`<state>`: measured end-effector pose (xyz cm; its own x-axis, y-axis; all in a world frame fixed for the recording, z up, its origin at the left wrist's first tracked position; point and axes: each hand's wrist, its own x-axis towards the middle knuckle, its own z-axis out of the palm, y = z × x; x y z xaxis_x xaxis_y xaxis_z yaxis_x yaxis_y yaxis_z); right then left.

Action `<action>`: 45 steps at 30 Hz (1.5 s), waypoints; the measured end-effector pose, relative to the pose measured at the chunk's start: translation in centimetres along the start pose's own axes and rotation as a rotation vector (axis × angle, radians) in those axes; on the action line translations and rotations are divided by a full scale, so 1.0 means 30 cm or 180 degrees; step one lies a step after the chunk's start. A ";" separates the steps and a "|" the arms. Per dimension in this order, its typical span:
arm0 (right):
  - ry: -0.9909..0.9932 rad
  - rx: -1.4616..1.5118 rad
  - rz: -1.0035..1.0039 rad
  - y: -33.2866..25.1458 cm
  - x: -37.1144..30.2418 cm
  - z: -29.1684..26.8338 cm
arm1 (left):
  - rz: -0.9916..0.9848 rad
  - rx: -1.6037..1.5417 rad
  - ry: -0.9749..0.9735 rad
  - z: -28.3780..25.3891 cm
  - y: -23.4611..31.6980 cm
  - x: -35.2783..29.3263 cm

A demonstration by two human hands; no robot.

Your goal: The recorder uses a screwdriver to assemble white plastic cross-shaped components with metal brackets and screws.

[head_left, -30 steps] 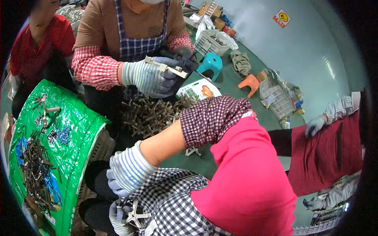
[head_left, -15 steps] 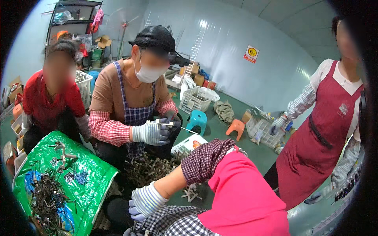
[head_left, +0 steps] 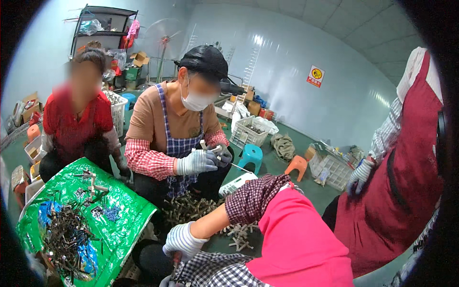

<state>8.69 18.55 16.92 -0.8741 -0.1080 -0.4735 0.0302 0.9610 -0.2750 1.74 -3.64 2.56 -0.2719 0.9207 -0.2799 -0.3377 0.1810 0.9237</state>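
Observation:
My right hand (head_left: pixel 184 240), in a white-and-blue striped glove, is closed at the lower middle, over my checked apron (head_left: pixel 215 269). From beneath its fingers juts the dark red handle of a slim tool (head_left: pixel 177 259), whose lower end I cannot make out. At the bottom edge only a grey-gloved bit of my left hand (head_left: pixel 167 281) shows, close below the tool; its fingers are mostly cut off. Beyond my right forearm, a pile of pale metal brackets (head_left: pixel 191 209) lies on the floor.
A green sheet (head_left: pixel 125 191) at left carries dark parts and small screws. Across from me a masked co-worker (head_left: pixel 169 129) holds a bracket (head_left: pixel 217 149) and a long-shafted tool. Another person (head_left: pixel 79 112) sits left; one in a red apron (head_left: pixel 397 191) stands right, beside stools and baskets.
My view has shifted, so the scene sits lower and farther right. My right hand has turned, and the red handle now shows under it. The red-aproned person has leaned in closer.

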 end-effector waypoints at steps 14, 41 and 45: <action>0.0562 -0.1851 -0.1870 0.073 0.012 0.058 | -0.0519 -0.0801 -0.0370 -0.006 -0.034 0.022; 0.0103 -0.1292 -0.1201 0.099 0.036 0.092 | -0.0256 -0.0537 -0.0422 -0.071 -0.113 0.106; 0.0242 -0.1181 -0.1392 0.129 0.065 0.102 | -0.0172 -0.0768 -0.0239 -0.072 -0.143 0.090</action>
<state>8.58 21.28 12.38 -0.7999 -0.5098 -0.3166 -0.5017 0.8576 -0.1132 0.52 -2.67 -2.73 -0.1830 0.9367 -0.2985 -0.5576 0.1512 0.8162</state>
